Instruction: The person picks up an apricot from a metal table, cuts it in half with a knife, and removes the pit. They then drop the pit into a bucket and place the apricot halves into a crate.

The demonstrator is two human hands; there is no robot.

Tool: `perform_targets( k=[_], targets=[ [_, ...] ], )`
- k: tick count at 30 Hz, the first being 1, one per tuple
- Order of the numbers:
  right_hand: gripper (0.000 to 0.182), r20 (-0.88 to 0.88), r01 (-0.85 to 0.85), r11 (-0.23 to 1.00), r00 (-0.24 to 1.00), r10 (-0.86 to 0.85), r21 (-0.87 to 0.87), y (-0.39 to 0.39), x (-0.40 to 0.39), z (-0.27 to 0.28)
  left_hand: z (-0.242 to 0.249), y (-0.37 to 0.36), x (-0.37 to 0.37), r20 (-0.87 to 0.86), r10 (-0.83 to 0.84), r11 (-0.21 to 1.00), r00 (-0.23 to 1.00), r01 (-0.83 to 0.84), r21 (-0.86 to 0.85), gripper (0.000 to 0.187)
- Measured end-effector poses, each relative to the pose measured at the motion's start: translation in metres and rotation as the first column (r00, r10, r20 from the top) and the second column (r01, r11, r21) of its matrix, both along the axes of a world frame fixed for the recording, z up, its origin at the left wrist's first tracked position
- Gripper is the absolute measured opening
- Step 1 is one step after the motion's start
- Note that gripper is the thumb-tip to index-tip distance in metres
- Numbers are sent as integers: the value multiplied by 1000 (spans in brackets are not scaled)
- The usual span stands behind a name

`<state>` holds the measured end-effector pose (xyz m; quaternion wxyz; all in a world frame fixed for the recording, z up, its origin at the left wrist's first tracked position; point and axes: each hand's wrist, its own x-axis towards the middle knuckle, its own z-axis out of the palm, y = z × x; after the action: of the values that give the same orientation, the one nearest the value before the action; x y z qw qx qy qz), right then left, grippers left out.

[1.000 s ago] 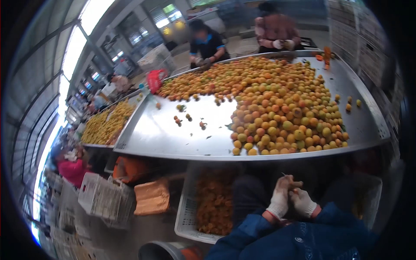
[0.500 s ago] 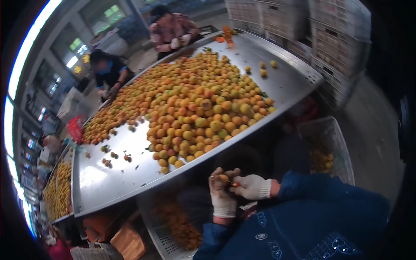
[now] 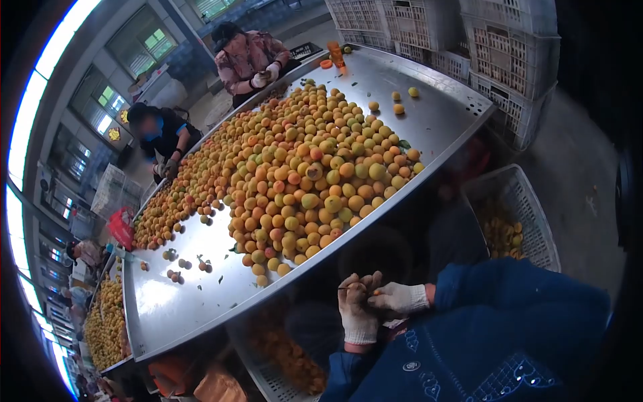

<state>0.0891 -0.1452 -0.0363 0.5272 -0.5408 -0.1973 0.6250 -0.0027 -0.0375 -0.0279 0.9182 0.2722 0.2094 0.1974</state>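
Observation:
My left hand [image 3: 358, 308], in a stained white knit glove, is closed in front of my lap. Its curled fingers hide the apricot that showed in them a moment ago. Pressed against it from the right is my gloved right hand [image 3: 402, 298], closed on a small thin tool [image 3: 376, 292] of which only an orange end shows. Just beyond my hands, a large heap of apricots [image 3: 308, 181] lies on a metal table [image 3: 181, 305] with raised edges.
A crate with fruit pieces [image 3: 526, 201] stands at my right, another crate [image 3: 258, 368] below the table at left. Stacked crates [image 3: 512, 74] rise at the back right. Two people [image 3: 244, 60] work across the table. An orange container [image 3: 335, 53] stands at the far edge.
My view has shifted slightly. The apricot and the thin metal shaft that showed between my hands are now hidden by my left fingers, and my hands are closer together.

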Motion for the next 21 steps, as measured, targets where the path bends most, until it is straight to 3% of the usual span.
perform_targets(
  k=[2, 4, 7, 8, 10, 13, 15, 19, 21],
  targets=[
    [30, 33, 34, 999, 999, -35, 35, 2, 1, -7, -5, 4, 0, 17, -17, 1000, 1000, 16, 8, 29],
    [34, 180, -70, 996, 982, 59, 55, 1, 6, -9, -5, 3, 1, 23, -58, 998, 998, 57, 16, 30],
    [37, 385, -30, 994, 923, -14, 108, -9, 2, 9, 0, -1, -5, 87, -90, 995, 992, 86, 51, 33],
    [37, 369, -8, 992, 929, -38, 123, -10, 2, 8, 4, -4, -3, 92, -110, 991, 990, 103, 81, 33],
    [39, 696, -111, 990, 717, 22, 83, -15, 5, 11, 8, -9, -2, 103, -127, 987, 987, 115, 112, 33],
    [41, 761, -133, 991, 642, 95, -11, -22, 7, 22, 14, -12, 0, 157, -154, 985, 975, 140, 100, 35],
    [42, 808, -124, 991, 578, 115, -52, -26, 10, 26, 18, -14, 1, -26, -138, 962, 990, 140, 235, 42],
    [40, 865, -119, 983, 467, 183, -143, -32, 16, 35, 17, -10, -2, -170, -155, 929, 973, 202, 309, 45],
    [39, 867, -123, 974, 444, 225, -190, -35, 18, 34, 14, -11, 0, -237, -107, 867, 966, 207, 453, 46]
  ],
)
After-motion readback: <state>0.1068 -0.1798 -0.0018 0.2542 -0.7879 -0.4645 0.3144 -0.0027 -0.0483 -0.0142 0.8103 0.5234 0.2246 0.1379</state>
